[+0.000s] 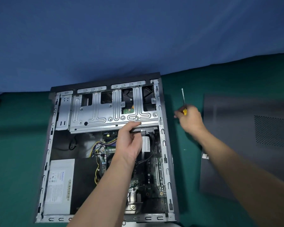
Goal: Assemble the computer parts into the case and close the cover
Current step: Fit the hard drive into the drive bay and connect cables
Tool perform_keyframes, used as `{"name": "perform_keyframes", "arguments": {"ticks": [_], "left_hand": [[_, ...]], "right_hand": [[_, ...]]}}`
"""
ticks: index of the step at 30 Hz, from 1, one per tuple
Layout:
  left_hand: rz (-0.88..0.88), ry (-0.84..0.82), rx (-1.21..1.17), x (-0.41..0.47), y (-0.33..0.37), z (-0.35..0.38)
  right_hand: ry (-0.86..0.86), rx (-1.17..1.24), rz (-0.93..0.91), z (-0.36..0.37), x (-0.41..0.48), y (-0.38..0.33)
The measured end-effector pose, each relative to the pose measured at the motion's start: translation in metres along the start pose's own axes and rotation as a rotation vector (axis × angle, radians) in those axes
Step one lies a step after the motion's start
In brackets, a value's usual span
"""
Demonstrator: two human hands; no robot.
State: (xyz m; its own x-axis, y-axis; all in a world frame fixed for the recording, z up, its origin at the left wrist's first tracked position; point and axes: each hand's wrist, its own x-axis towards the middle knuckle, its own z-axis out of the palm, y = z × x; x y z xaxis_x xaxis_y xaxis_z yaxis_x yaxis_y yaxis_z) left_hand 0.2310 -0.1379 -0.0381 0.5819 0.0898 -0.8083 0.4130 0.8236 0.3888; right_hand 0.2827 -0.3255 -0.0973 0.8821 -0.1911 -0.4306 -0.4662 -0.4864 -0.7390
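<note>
Head view: our left hand (129,141) pinches drive cage (111,110) front lip, thumb on top; right hand (189,119) curled round screwdriver (184,102). Cage stiff, sharp-edged, we judge; hold lip, spare cables (152,145).

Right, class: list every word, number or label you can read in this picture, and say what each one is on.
No text here can be read with certainty.
Too blurred to read: power supply label.
Too small to read: white cable tag.
Blurred, unreadable: side panel sticker.
</note>
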Motion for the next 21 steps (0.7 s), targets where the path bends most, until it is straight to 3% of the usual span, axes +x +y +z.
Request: {"name": "perform_keyframes", "arguments": {"ticks": [5, 10, 13, 21], "left_hand": [[-0.056, -0.019, -0.018, 0.001, 0.002, -0.002], [-0.094, -0.016, -0.021, 0.002, 0.003, -0.004], [-0.103, -0.025, -0.019, 0.003, 0.003, -0.004], [-0.079, -0.076, 0.015, 0.005, 0.003, -0.005]], "right_hand": [[-0.151, 0.285, -0.06, -0.033, -0.017, -0.042], [-0.288, 0.262, -0.111, -0.054, -0.032, -0.082], [-0.362, 0.134, -0.161, -0.056, -0.038, -0.1], [-0.358, -0.576, -0.463, -0.031, -0.044, -0.132]]}}
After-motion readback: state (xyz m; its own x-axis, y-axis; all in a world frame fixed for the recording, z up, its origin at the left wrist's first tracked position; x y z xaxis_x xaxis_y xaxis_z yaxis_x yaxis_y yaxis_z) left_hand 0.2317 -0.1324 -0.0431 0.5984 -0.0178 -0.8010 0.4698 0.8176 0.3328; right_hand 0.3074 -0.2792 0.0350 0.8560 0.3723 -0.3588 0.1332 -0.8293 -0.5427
